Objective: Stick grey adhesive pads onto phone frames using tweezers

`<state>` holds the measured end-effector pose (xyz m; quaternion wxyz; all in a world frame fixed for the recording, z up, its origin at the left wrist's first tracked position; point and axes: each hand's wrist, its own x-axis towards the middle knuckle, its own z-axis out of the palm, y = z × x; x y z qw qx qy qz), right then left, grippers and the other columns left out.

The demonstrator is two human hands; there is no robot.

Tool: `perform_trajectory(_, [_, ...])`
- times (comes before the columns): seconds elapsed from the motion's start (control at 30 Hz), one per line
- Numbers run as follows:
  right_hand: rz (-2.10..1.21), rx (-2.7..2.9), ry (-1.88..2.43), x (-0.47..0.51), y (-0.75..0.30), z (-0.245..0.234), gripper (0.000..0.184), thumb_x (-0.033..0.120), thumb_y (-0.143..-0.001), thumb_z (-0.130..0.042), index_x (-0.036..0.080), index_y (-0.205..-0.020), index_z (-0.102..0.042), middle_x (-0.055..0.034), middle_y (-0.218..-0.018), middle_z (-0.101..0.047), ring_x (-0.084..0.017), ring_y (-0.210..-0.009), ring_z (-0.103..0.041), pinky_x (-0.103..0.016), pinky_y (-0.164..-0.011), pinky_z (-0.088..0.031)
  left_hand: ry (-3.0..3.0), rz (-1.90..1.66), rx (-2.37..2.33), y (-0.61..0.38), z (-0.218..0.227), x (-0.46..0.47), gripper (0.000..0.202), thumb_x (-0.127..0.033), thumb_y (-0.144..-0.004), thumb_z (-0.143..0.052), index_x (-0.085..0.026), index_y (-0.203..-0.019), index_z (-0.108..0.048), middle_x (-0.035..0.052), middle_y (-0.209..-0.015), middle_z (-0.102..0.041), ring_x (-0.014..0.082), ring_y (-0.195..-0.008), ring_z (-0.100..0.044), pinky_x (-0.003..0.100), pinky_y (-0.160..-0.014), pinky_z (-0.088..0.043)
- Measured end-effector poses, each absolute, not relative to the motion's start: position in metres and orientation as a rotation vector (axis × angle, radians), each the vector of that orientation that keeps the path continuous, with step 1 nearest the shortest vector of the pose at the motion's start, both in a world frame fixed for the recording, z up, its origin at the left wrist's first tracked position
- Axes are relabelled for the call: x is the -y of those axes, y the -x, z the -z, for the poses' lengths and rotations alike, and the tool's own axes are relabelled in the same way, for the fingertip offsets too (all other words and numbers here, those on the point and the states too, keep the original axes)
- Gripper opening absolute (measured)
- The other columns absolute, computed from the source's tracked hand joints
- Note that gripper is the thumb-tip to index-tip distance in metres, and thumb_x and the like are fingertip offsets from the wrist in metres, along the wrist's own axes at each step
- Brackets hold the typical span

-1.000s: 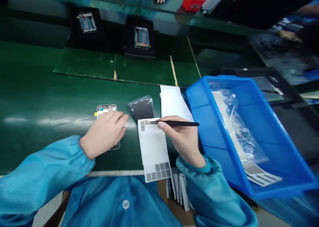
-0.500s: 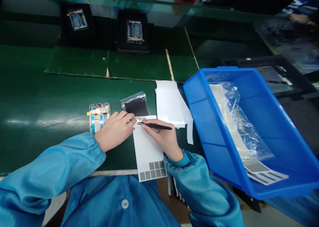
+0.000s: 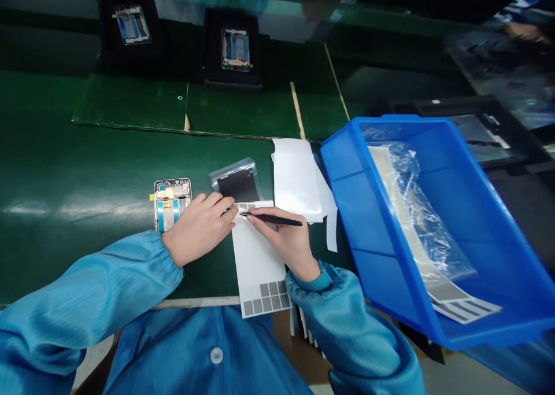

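Left hand point(image 3: 198, 229) lightly curled, fingertips at the upper end of the white backing sheet point(image 3: 256, 262); whether they pinch it cannot be told. Right hand point(image 3: 281, 240) closed in a pen grip on black tweezers point(image 3: 273, 219), whose tips lie at the small grey labels point(image 3: 246, 207) near the left fingertips. More grey labels point(image 3: 266, 298) sit at the sheet's near end, which runs down between the hands to the edge of the green mat point(image 3: 65, 152). The sheet appears light and limp and is probably best steadied by a bare margin; each thin label is likely best lifted by one edge with the tweezer tips. Beside the left hand, touching it, lies an open phone frame point(image 3: 172, 204), apparently fragile and best held by its rim. Beyond lie dark film in a clear sleeve point(image 3: 236, 181) and white paper point(image 3: 296, 181); to the right stands a blue plastic tray point(image 3: 347, 210).
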<state>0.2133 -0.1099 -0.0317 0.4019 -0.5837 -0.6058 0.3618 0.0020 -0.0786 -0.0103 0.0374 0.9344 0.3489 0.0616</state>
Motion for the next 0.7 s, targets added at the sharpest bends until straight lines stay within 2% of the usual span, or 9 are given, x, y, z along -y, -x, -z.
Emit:
perform_trajectory(0.27, [-0.901,1.538,1.487,0.110,-0.213,0.032,0.017,0.038,-0.082,-0.076,0.024,-0.091,-0.079,-0.0048,-0.094,-0.080,-0.024,-0.085,-0.075,-0.043,-0.083,-0.064,-2.874,-0.194,-1.064,-0.002,0.010,0.078,0.028,-0.025,-0.099,-0.052,-0.013,-0.122,-0.061,0.0100,-0.121,-0.064,0.0250,-0.103,-0.056,0.039,-0.081,-0.039])
perform_trajectory(0.4, [-0.925,1.450,1.467,0.110,-0.215,0.030,0.012,0.033,-0.079,-0.079,0.025,-0.088,-0.079,-0.0029,-0.091,-0.080,-0.023,-0.084,-0.075,-0.041,-0.082,-0.063,-2.863,-0.210,-1.065,-0.003,0.011,0.078,0.028,-0.025,-0.098,-0.052,-0.013,-0.122,-0.062,0.0111,-0.120,-0.065,0.0254,-0.102,-0.057,0.039,-0.080,-0.041])
perform_trajectory(0.57, [-0.944,1.323,1.431,0.112,-0.217,0.015,0.010,0.028,-0.076,-0.082,0.026,-0.085,-0.078,-0.0021,-0.087,-0.079,-0.022,-0.082,-0.075,-0.038,-0.076,-0.063,-2.670,-0.346,-1.049,0.004,0.003,0.076,0.030,-0.014,-0.095,-0.048,-0.013,-0.120,-0.064,0.0107,-0.121,-0.066,0.0253,-0.106,-0.058,0.041,-0.085,-0.046])
perform_trajectory(0.7, [-0.971,1.356,1.389,0.116,-0.209,-0.001,0.010,0.029,-0.076,-0.083,0.026,-0.085,-0.079,-0.0022,-0.086,-0.080,-0.022,-0.081,-0.075,-0.038,-0.076,-0.063,-2.199,-0.545,-1.058,0.015,-0.015,0.073,0.022,-0.026,-0.095,-0.057,-0.019,-0.111,-0.069,0.0058,-0.111,-0.070,0.0193,-0.101,-0.062,0.035,-0.087,-0.052])
